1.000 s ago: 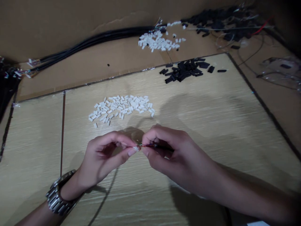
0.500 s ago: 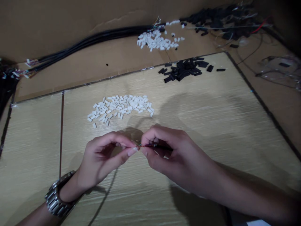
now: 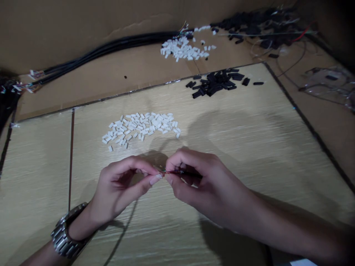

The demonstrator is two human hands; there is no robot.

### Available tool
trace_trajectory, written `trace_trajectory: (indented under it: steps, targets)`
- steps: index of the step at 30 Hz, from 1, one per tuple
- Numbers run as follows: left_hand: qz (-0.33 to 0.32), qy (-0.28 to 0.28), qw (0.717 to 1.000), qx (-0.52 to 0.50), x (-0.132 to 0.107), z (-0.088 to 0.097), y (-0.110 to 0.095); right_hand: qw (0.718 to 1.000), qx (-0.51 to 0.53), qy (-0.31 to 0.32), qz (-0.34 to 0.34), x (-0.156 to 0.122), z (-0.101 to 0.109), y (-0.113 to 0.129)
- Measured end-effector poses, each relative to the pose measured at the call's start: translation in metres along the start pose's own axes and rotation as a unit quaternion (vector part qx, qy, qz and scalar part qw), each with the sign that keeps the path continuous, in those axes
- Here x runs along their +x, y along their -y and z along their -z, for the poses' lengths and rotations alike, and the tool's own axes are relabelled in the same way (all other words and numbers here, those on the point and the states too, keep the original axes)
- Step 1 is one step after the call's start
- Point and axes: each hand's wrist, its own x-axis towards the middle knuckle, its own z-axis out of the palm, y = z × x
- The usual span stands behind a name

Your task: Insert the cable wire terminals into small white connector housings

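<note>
Over the middle of the table, my left hand and my right hand nearly meet at the fingertips. The right thumb and forefinger pinch the thin coloured wires at the end of a black cable, which runs back under the palm. Between my left thumb and forefinger is a small white piece at the wire tips, mostly covered by the fingers. Whether the wires pass into it I cannot tell. Beyond the hands lies a spread of small white pieces.
Short black tube pieces lie near the table's far edge. Behind, on cardboard, are another white pile, a bundle of black cables and a dark heap of tubes. Loose clear wrap and strands lie at right.
Both hands keep the same pinch on the wires and white piece. The fingertips have shifted very slightly, and less of the white piece shows. The whole view has moved a little.
</note>
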Motion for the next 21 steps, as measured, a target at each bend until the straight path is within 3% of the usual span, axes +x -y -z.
trace_trajectory:
  steps: [9,21]
  targets:
    - [-0.080,-0.032,0.993,0.085,-0.0060,-0.0039,0.0013,1.000,-0.011,0.006,0.000,0.0005,-0.0012,0.0002]
    - [-0.066,-0.020,0.994,0.089,-0.0076,-0.0033,0.0041,0.996,-0.069,-0.024,0.054,-0.0022,-0.0063,-0.0055]
